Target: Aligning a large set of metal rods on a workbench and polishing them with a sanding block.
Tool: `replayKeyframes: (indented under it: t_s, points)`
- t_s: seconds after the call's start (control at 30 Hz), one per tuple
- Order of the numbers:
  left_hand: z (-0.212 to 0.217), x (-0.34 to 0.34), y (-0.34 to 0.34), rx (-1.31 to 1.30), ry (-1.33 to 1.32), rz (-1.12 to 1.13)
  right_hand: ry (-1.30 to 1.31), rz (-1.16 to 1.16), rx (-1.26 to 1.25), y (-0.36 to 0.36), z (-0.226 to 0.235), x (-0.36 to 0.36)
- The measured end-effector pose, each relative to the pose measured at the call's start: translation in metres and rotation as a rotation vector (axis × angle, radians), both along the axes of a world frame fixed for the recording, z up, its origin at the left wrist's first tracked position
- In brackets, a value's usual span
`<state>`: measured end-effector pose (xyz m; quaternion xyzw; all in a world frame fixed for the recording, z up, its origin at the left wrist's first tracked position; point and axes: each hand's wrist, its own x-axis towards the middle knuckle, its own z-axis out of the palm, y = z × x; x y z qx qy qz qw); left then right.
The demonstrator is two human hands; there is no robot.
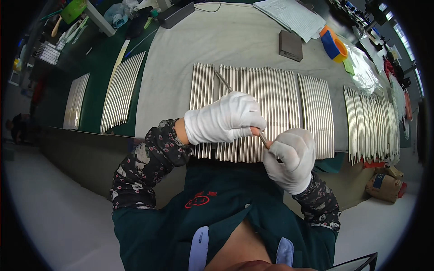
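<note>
Gripping a slim metal rod (224, 81) aslant from far left to near right, just above the rows of rods (280, 99) at the middle of the counter (97, 67). Clamped around its length with the gloved left hand (230, 116), back upward; closed on its near end with the gloved right hand (291, 160), curled, slightly nearer. Spread beneath with gray cloth (174, 67); bordered on the far side by a dark block (290, 46) and paper sheets (291, 18).

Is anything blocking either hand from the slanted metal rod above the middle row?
Nothing visible: the gloved left hand and right hand already grip the metal rod. The row of rods lies beneath, not between.
</note>
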<state>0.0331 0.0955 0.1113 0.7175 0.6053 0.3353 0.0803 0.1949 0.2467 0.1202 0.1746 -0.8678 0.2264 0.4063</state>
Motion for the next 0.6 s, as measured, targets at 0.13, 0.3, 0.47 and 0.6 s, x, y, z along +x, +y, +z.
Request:
replayKeyframes:
  t_s: [0.13,0.3,0.47,0.6]
  points:
    - [0.009,-0.003,0.033,0.053,0.036,-0.002,0.002,-0.092,0.023,0.025,0.003,0.000]
    - [0.004,-0.050,0.067,0.086,0.307,0.153,-0.158,-0.167,0.014,0.071,-0.002,-0.027]
    - [-0.026,-0.107,0.075,0.036,0.255,0.397,-0.211,-0.326,0.059,0.122,-0.015,-0.090]
    - [-0.044,-0.115,0.078,-0.080,0.268,0.477,-0.524,-0.640,0.049,0.135,-0.019,-0.147]
